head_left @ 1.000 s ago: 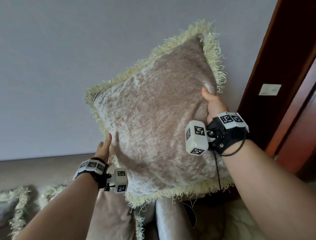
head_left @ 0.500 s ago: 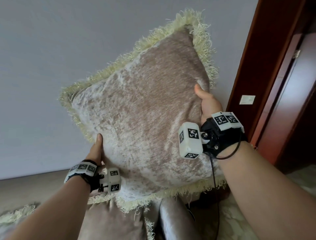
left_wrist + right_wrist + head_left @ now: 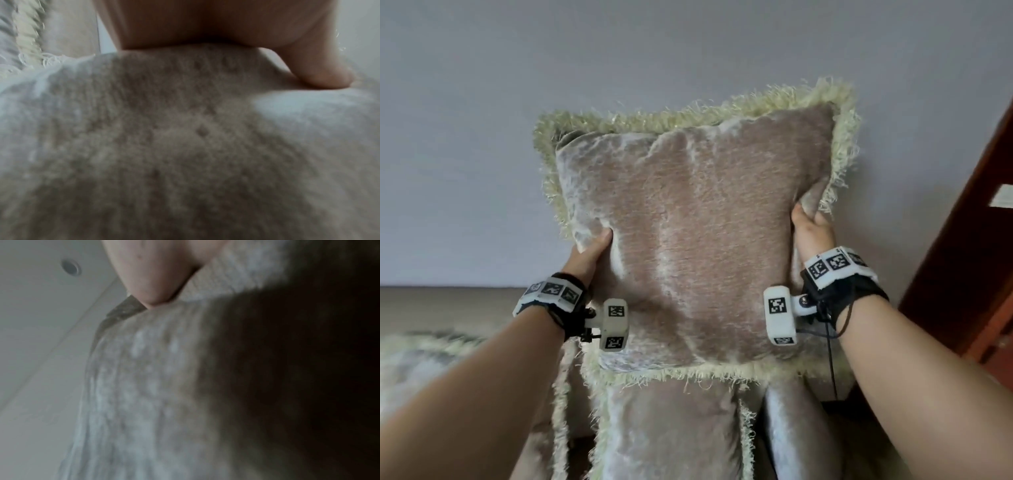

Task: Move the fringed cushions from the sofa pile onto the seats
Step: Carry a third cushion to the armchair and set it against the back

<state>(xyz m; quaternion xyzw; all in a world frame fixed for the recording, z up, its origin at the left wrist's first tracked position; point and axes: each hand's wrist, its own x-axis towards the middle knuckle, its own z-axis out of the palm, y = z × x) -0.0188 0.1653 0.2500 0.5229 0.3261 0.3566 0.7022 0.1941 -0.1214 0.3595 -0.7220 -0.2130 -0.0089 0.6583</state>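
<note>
A beige velvet cushion (image 3: 688, 233) with pale yellow fringe hangs upright in front of the wall, held between both hands. My left hand (image 3: 590, 251) grips its left edge with the thumb on the front face. My right hand (image 3: 810, 228) grips the right edge, fingers hidden behind the cushion. Its fabric (image 3: 185, 146) fills the left wrist view below my left hand's thumb (image 3: 320, 71). In the right wrist view the fabric (image 3: 164, 386) sits under my right hand's thumb (image 3: 156, 288). Below stand more fringed cushions (image 3: 667, 428) in the sofa pile.
Another fringed cushion (image 3: 421, 363) lies blurred at the lower left on the sofa. A dark wooden door frame (image 3: 962, 260) rises at the right. A plain grey wall (image 3: 517, 102) is behind the held cushion.
The cushion has turned from a tilted diamond pose to square and upright. My left hand has risen to about the height of the right. The view has swung left, away from the door.
</note>
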